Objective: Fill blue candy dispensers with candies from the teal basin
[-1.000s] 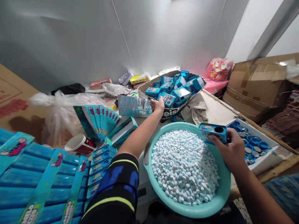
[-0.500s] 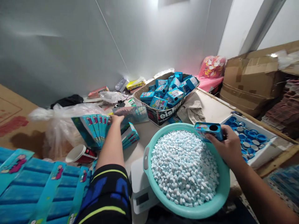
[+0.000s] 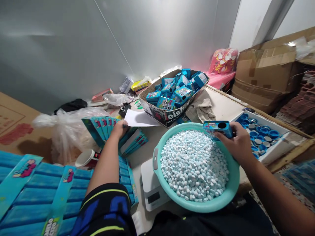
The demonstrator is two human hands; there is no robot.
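My right hand [image 3: 240, 142] grips a blue candy box [image 3: 218, 128] with a round dark hole in its upper face. This box is over the right rim of a turquoise basin [image 3: 157, 183], which is heaped with small white and pale blue candies [image 3: 194, 167]. At the left, my left hand [image 3: 119, 128] is closed at the edge of a flat white card [image 3: 140, 118]; its fingertips are partly hidden. Fanned blue cartons [image 3: 104, 126] stand just left of that hand, and another blue carton stack [image 3: 135, 142] is to its right.
Behind the basin, a cut-down carton [image 3: 169, 115] holds several blue boxes. A white tray [image 3: 278, 152] of blue caps is at right, beside a grey cloth [image 3: 203, 109]. A white scale [image 3: 152, 191] sits by the basin. Packed blue boxes [image 3: 36, 186] fill the lower left, near a paper cup [image 3: 85, 159].
The card at my left hand has turned from a blurred printed side to plain white. My left hand is slightly lower in view. My right hand still holds the box over the basin.
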